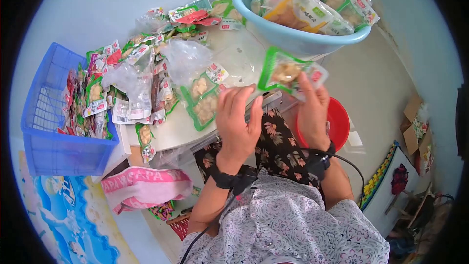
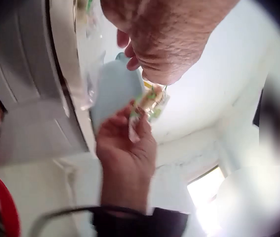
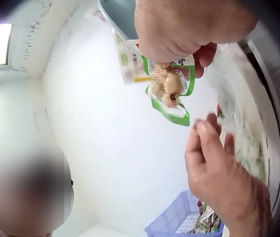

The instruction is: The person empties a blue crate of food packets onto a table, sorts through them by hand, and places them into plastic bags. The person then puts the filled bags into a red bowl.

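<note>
My right hand (image 1: 312, 120) pinches one end of a clear, green-edged snack packet (image 1: 286, 72) between thumb and fingers, above the table's front edge. Pale, round pieces of food show through the packet (image 3: 172, 84) in the right wrist view. My left hand (image 1: 238, 123) is raised just left of it with fingers loosely extended and nothing in them; a gap separates its fingertips from the packet's lower end in the right wrist view. Two similar green-edged packets (image 1: 202, 101) lie on the table beyond the left hand.
A heap of mixed packets (image 1: 156, 68) spreads over the white table (image 1: 227, 51). At its left stands a blue plastic basket (image 1: 68, 149) partly filled with packets. A light-blue basin (image 1: 298, 36) of packets stands at the back right. Below is a red bucket (image 1: 339, 122).
</note>
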